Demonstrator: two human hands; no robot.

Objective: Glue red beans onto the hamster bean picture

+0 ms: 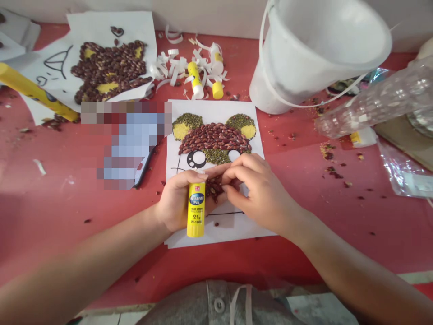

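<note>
A white sheet (216, 228) lies in front of me with a bear picture made of red beans (216, 137) and green seeds (187, 121). My left hand (177, 198) is closed round a yellow glue stick (196, 210) and cups a small pile of red beans (214, 188) in its palm. My right hand (257, 189) is pinched, fingertips in that pile of beans over the sheet's middle.
A second bean picture (108, 70) lies at the back left. Two glue sticks (195, 80) and a yellow cap (217, 90) sit among paper strips behind. A white bucket (304, 49) and a clear plastic bottle (375, 106) stand right. Loose beans dot the red table (338, 216).
</note>
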